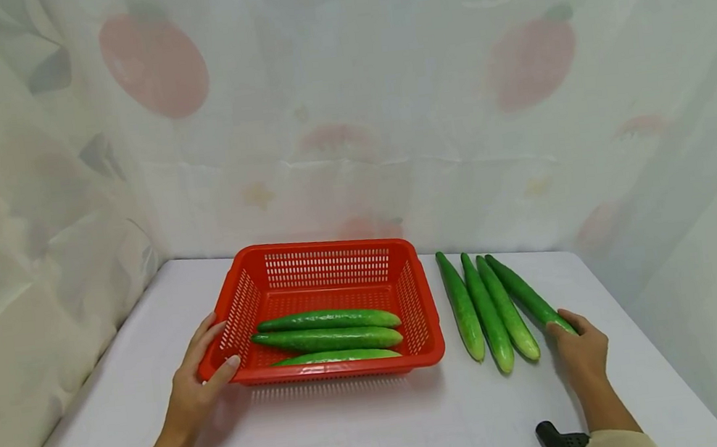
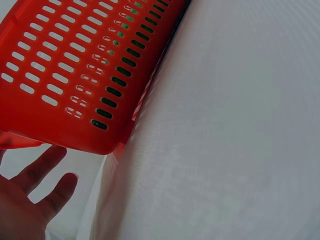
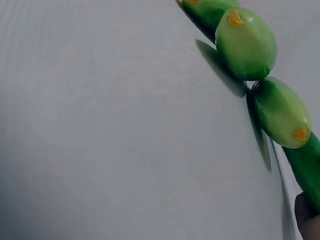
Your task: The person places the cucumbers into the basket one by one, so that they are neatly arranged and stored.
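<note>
My left hand (image 1: pixel 195 386) holds the red plastic basket (image 1: pixel 341 367) at its front left corner, thumb over the rim. In the left wrist view, fingers (image 2: pixel 60 195) show beside the slotted basket wall (image 2: pixel 65 65). Three green cucumbers (image 1: pixel 328 339) lie crosswise inside the basket. On the right, my right hand (image 1: pixel 582 349) grips the near end of a cucumber (image 1: pixel 526 293) that lies slanted on the table. Just left of it, three more cucumbers (image 1: pixel 486 312) lie side by side. The right wrist view shows their pale blunt ends (image 3: pixel 247 45) and the gripped cucumber (image 3: pixel 305 165).
A white cloth covers the table (image 1: pixel 367 426). Behind it hangs a pale curtain (image 1: pixel 346 108) with faint fruit prints, and more sheeting stands on both sides. Black device parts (image 1: pixel 560 440) show near both wrists at the bottom.
</note>
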Action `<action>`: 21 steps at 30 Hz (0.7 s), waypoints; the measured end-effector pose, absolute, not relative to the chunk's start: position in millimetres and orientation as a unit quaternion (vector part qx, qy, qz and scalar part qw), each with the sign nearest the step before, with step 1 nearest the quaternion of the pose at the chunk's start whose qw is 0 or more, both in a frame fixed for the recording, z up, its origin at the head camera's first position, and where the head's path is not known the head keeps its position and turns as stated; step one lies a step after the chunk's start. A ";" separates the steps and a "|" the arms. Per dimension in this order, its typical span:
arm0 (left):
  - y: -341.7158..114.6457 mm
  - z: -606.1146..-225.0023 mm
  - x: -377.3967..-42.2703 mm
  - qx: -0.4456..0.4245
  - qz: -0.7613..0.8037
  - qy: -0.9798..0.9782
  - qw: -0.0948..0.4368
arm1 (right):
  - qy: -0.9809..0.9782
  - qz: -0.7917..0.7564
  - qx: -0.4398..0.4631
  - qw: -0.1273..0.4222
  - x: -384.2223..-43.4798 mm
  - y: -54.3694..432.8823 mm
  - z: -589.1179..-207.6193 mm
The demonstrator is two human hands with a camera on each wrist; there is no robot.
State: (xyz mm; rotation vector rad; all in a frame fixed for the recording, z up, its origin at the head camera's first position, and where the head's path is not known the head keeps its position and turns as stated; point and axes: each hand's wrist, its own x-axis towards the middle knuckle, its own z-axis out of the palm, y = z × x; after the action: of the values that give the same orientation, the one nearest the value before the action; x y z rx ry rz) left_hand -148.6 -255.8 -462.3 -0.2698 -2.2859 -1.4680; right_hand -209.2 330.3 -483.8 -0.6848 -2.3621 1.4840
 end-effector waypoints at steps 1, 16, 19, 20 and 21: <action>-255.8 -462.2 -148.6 -0.097 -0.527 -0.820 0.204 | -0.808 0.519 -0.241 0.139 -208.9 330.4 -482.8; -253.5 -459.9 -147.0 -0.095 -0.531 -0.818 0.200 | -0.763 0.559 -0.289 0.145 -203.4 334.4 -471.5; -253.4 -459.9 -146.8 -0.094 -0.530 -0.819 0.199 | -0.754 0.569 -0.294 0.145 -200.5 335.0 -466.8; -253.3 -459.9 -146.9 -0.093 -0.529 -0.820 0.199 | -0.752 0.572 -0.295 0.144 -199.5 335.3 -465.1; -253.4 -460.0 -146.9 -0.093 -0.529 -0.820 0.199 | -0.753 0.571 -0.294 0.146 -198.7 336.0 -463.6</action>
State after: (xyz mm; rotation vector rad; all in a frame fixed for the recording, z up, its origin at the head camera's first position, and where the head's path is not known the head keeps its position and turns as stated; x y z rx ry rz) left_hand -146.9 -253.4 -460.0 -0.2609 -2.2926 -1.4784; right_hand -198.7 336.0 -463.6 -0.8451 -2.1665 1.6437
